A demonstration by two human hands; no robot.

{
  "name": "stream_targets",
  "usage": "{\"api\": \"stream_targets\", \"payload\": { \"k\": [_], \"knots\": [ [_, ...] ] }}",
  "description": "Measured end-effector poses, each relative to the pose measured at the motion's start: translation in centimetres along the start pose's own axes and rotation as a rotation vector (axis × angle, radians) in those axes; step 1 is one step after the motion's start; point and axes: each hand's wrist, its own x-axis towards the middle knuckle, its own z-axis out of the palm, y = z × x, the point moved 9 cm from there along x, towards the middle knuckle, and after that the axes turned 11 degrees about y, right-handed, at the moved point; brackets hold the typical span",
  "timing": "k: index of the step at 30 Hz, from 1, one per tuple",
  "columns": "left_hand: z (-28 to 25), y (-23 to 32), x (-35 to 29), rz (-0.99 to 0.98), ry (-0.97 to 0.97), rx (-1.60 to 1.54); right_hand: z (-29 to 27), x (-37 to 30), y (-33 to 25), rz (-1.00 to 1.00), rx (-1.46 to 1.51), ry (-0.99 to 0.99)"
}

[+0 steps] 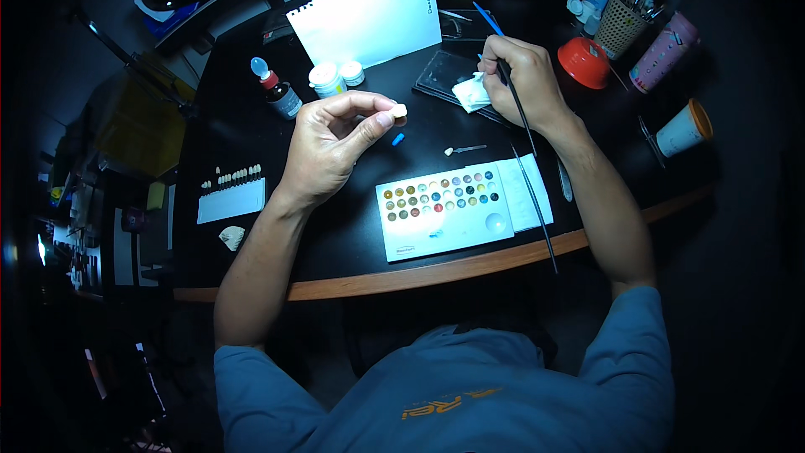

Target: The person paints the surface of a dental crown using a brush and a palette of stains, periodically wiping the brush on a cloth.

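My left hand point(329, 147) pinches a small cream-coloured dental crown point(399, 111) between thumb and fingertips, above the dark table. In my right hand point(524, 84) is a thin black-handled brush point(515, 101), its handle slanting back toward me. The brush's tip is hidden by the hand. Beside those fingers, a folded white tissue point(471, 93) lies on a flat black case point(444, 74). A blue stick point(487, 18) shows just beyond the right hand; I cannot tell whether the fingers touch it. Below the crown lies a small blue piece point(397, 140).
A white palette point(449, 243) with several coloured wells lies nearest me. Another brush point(537, 210) crosses a white paper towel point(524, 189). Tooth shade tabs point(241, 174), a dropper bottle point(281, 96) and white jars point(326, 80) stand left; an orange bowl point(584, 63) and cup point(683, 128), right.
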Motion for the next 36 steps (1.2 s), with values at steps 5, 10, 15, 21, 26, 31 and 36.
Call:
{"api": "stream_targets", "payload": {
  "k": [5,10,15,21,26,31,36],
  "knots": [
    [0.1,0.0,-0.1,0.005,-0.024,-0.030,-2.1,0.4,-1.4,-0.153,0.014,0.178],
    [0.3,0.2,-0.3,0.033,-0.057,-0.038,-2.9,0.4,-1.7,-0.157,0.025,0.250],
    [0.4,0.4,-0.4,0.049,-0.069,-0.054,-3.9,0.4,-2.2,-0.168,0.001,0.289],
    [0.5,0.2,-0.3,0.022,-0.088,-0.046,-3.9,0.3,-1.7,-0.144,0.025,0.272],
    [0.5,0.3,-0.5,-0.002,-0.073,-0.027,-2.0,-0.2,1.0,0.058,0.121,0.157],
    [0.5,0.6,-0.5,0.001,-0.064,-0.014,-1.0,-0.7,3.0,0.172,0.062,0.070],
    [0.5,0.4,-0.4,0.039,-0.063,0.024,-0.5,-0.9,3.3,0.204,0.054,0.040]
  ]
}}
